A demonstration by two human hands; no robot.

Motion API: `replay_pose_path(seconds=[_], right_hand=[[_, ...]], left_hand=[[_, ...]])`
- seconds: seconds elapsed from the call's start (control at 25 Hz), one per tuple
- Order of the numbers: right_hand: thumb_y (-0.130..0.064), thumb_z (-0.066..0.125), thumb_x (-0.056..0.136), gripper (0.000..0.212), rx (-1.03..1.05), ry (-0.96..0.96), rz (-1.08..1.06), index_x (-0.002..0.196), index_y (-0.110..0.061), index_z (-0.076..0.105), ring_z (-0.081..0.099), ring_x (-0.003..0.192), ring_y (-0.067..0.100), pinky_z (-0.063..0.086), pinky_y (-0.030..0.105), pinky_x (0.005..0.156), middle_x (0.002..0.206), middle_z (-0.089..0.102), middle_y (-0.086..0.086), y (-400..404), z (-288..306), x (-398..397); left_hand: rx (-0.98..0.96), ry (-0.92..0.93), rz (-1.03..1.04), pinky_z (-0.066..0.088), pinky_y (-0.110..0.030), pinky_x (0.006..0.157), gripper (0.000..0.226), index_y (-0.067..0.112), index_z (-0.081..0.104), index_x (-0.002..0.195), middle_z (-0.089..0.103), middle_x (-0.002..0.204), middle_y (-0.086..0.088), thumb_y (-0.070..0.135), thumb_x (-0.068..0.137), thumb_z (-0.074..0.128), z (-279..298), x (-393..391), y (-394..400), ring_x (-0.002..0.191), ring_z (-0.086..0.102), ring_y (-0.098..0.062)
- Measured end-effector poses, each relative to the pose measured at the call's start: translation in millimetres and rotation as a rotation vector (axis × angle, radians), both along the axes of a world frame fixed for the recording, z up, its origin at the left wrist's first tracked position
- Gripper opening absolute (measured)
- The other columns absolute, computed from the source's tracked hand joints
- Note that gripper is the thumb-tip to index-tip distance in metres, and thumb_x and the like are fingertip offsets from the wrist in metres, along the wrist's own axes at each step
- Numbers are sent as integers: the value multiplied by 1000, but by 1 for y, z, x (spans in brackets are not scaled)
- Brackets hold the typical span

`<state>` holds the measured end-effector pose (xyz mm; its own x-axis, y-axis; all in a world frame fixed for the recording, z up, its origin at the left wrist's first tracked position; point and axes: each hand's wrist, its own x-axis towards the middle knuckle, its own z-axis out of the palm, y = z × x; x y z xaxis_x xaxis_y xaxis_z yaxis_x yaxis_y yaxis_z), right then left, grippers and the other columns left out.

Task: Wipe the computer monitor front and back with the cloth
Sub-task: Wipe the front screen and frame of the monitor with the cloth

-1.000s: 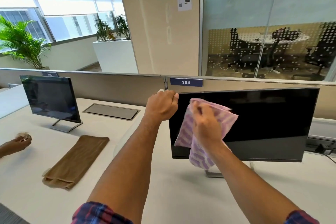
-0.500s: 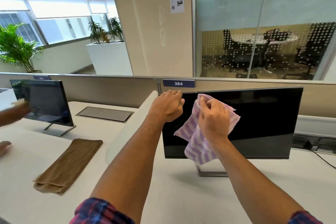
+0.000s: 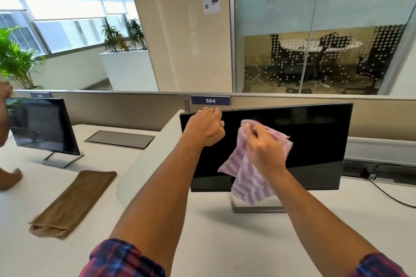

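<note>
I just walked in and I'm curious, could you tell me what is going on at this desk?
A person is wiping a computer monitor on a white desk. The left hand grips the monitor's top edge near its left corner, while the right hand presses a pink striped cloth against the left half of the dark screen. The front is being wiped; the back is out of view. A folded brown towel lies unused on the desk to the left.

The right hand (image 3: 264,150) has slid the cloth (image 3: 249,177) rightward and lower on the monitor (image 3: 315,141), away from the left hand (image 3: 206,126).
</note>
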<state>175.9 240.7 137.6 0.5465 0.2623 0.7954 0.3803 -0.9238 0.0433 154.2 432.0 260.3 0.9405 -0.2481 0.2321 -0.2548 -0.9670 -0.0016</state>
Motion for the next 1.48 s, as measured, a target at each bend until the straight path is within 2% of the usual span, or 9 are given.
replay_pose_path(seconds=[0.28, 0.48, 0.6, 0.76, 0.88, 1.0, 1.16, 1.28, 1.48], right_hand=[[1, 66, 86, 51, -33, 33, -7, 136, 4, 54, 64, 74, 22, 51, 28, 49, 103, 63, 15, -29, 1, -2], [-3, 75, 78, 72, -281, -10, 119, 143, 7, 45, 65, 88, 27, 59, 35, 66, 113, 61, 18, -44, -4, 4], [2, 67, 85, 67, 3, 23, -37, 147, 5, 41, 62, 88, 26, 59, 33, 62, 110, 58, 18, -60, 9, 12], [-6, 67, 86, 63, -182, -36, -24, 144, 3, 46, 64, 88, 28, 56, 37, 67, 110, 61, 16, -83, 9, 7], [-6, 50, 96, 44, 129, 37, -136, 139, 1, 52, 62, 79, 27, 53, 37, 59, 102, 62, 14, -103, 20, 9], [-8, 52, 95, 36, -135, -26, -40, 129, -1, 63, 63, 76, 24, 52, 36, 63, 95, 66, 10, -125, 11, 6], [-14, 46, 105, 28, 337, 0, -219, 121, -6, 66, 52, 75, 15, 53, 37, 61, 88, 59, 6, -147, 23, 7], [-10, 47, 102, 31, 6, -70, -235, 128, -5, 63, 57, 76, 28, 50, 42, 65, 88, 60, 11, -171, 10, 6], [-9, 44, 103, 33, 124, -51, -350, 131, -3, 60, 55, 83, 33, 51, 46, 68, 90, 60, 16, -196, 5, 13]], left_hand=[[44, 34, 60, 44, -36, 77, 28, 9, 58, 106, 65, 109, -12, 28, 95, 41, 13, -1, -10, 90, 61, -27], [93, 60, 19, 43, -45, 103, 54, 4, 41, 144, 52, 142, -15, 26, 95, 42, 10, -1, -40, 126, 52, -33], [97, 50, -3, 34, -44, 115, 63, 0, 32, 150, 44, 150, -18, 24, 93, 42, 7, 3, -65, 137, 42, -33], [110, 64, -7, 30, -44, 118, 66, 0, 29, 152, 41, 152, -19, 26, 93, 42, 4, 8, -82, 141, 38, -34], [119, 39, -13, 29, -46, 118, 66, -2, 28, 152, 41, 152, -20, 25, 93, 42, 2, 10, -83, 141, 37, -34], [99, 64, -33, 22, -47, 121, 66, -2, 23, 153, 34, 156, -20, 24, 95, 40, 0, 6, -82, 145, 30, -34], [67, 104, -71, 18, -48, 122, 65, 0, 21, 155, 30, 159, -19, 23, 97, 39, 5, 5, -78, 147, 25, -33], [70, 117, -75, 18, -48, 122, 63, 0, 22, 154, 30, 159, -18, 23, 98, 39, 6, 6, -78, 147, 26, -33], [55, 145, -75, 17, -47, 123, 63, 2, 21, 155, 28, 160, -17, 24, 99, 39, 8, 6, -76, 149, 24, -31]])
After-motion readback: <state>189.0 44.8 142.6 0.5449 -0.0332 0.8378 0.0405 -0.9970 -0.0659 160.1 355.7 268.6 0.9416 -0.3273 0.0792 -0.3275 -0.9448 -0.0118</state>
